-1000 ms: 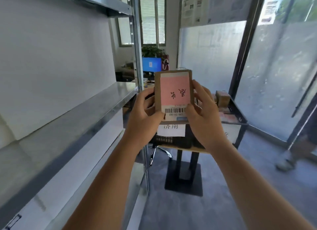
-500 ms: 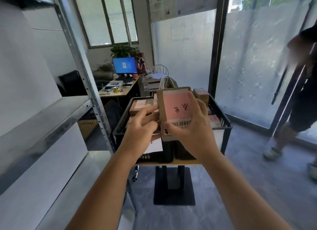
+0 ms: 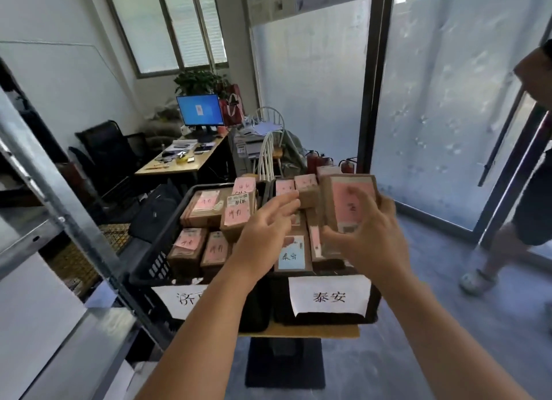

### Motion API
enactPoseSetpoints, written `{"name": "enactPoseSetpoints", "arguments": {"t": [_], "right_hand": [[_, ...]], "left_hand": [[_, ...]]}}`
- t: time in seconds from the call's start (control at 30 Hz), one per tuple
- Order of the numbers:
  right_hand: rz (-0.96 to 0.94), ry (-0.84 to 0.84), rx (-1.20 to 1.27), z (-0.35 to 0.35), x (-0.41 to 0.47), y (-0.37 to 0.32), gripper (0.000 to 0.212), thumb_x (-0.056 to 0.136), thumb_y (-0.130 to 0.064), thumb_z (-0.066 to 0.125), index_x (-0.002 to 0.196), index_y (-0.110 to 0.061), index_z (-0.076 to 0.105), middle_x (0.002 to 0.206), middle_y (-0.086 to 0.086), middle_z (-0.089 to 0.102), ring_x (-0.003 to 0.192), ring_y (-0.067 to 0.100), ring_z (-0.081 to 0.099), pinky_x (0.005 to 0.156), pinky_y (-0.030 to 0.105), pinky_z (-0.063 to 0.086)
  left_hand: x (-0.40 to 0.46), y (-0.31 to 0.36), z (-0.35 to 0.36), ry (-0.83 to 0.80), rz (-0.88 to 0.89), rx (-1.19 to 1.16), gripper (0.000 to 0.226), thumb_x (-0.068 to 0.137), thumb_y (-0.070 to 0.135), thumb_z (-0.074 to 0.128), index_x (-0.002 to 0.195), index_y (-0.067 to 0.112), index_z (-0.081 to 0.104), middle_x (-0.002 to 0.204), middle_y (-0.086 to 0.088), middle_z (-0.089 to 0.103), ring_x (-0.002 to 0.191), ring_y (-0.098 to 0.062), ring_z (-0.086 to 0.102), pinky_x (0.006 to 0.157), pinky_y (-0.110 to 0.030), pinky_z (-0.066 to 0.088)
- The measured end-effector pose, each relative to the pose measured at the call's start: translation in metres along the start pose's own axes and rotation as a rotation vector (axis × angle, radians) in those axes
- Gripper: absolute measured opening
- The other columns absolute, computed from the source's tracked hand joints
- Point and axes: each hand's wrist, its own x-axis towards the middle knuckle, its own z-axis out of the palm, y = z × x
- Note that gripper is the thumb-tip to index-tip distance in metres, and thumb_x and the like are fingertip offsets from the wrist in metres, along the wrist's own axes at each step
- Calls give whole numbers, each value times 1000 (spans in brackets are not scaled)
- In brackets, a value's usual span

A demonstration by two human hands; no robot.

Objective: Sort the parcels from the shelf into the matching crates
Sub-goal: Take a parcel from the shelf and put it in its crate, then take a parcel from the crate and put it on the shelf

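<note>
My right hand (image 3: 370, 235) grips a small brown cardboard parcel (image 3: 346, 199) with a pink label, held upright above the right crate (image 3: 328, 313). That black crate wears a white sign reading 泰安. My left hand (image 3: 265, 232) has its fingers spread loosely over the gap between the two crates and holds nothing. The left black crate (image 3: 155, 268), with a partly hidden white sign, contains several brown parcels with pink labels. Several more parcels lie in the right crate, one with a blue label (image 3: 291, 254).
Both crates stand on a small wooden table (image 3: 298, 331) with a black pedestal base. The metal shelf frame (image 3: 59, 217) runs along the left. A person (image 3: 531, 208) stands at the right by the glass door. A desk with a monitor (image 3: 200, 109) and chairs is behind.
The view has swung from the shelf to the crates and closer to them. My left hand has let go of the parcel; my right hand alone carried it rightwards over the right crate.
</note>
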Motion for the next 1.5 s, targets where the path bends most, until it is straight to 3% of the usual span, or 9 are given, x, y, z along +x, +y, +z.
{"name": "enactPoseSetpoints", "arguments": {"t": [0.17, 0.4, 0.6, 0.8, 0.97, 1.13, 1.3, 1.4, 1.5], "right_hand": [[104, -65, -109, 40, 63, 47, 98, 71, -68, 80, 153, -41, 34, 143, -1, 36, 121, 27, 54, 90, 48, 58], [140, -163, -211, 108, 146, 87, 95, 75, -65, 77, 155, -37, 34, 142, 1, 36, 109, 16, 44, 81, 34, 44], [246, -230, -238, 154, 211, 116, 97, 70, -70, 70, 155, -40, 34, 141, -2, 33, 119, 22, 52, 87, 40, 55], [364, -252, -234, 181, 237, 148, 99, 63, -76, 49, 153, -36, 39, 128, -2, 38, 114, 25, 53, 95, 46, 55], [346, -240, -219, 185, 241, 159, 104, 60, -79, 40, 152, -32, 43, 129, 2, 38, 123, 28, 47, 106, 49, 48], [82, -304, -257, 161, 259, 138, 100, 71, -85, 61, 156, -39, 33, 166, 8, 20, 157, 33, 16, 127, 55, 23], [-337, -358, -131, 134, 269, 60, 101, 66, -90, 38, 156, -44, 29, 169, 3, 19, 161, 29, 6, 128, 62, 16], [-581, -421, 32, 125, 245, -3, 92, 71, -84, 48, 153, -49, 27, 169, 0, 20, 160, 26, 4, 127, 63, 16], [-784, -494, 172, 116, 201, -64, 91, 76, -80, 56, 154, -49, 22, 169, -2, 18, 160, 24, 4, 127, 62, 15]], "left_hand": [[63, -23, -12, 90, 69, 31, 42, 110, 20, 45, 135, 52, 56, 145, 26, 58, 140, 1, 50, 122, -43, 41], [181, -64, -29, 205, 126, -56, 31, 108, 25, 53, 130, 42, 66, 133, 27, 67, 133, 4, 57, 120, -44, 43], [275, -89, -42, 202, 80, -57, 29, 102, 33, 54, 121, 47, 71, 129, 25, 70, 119, -9, 66, 115, -45, 43], [322, -100, -40, 239, 43, -46, 30, 108, 23, 54, 121, 41, 73, 129, 26, 69, 130, 1, 60, 118, -44, 44], [332, -96, -24, 308, 41, -14, 28, 102, 32, 55, 120, 45, 72, 131, 21, 70, 130, -1, 61, 117, -46, 45], [304, -72, -11, 444, 30, 51, 31, 108, 22, 54, 125, 43, 69, 134, 18, 68, 129, 3, 60, 118, -42, 45], [233, -44, -11, 620, 59, 263, 38, 102, 45, 46, 138, 49, 57, 143, 26, 58, 133, 12, 49, 112, -27, 43], [168, -28, -26, 781, 26, 436, 39, 108, 46, 45, 147, 53, 47, 152, 32, 45, 137, 19, 37, 101, -2, 32], [88, -5, -43, 979, -36, 638, 46, 105, 41, 47, 150, 51, 43, 155, 34, 37, 140, 17, 32, 105, -7, 24]]}}
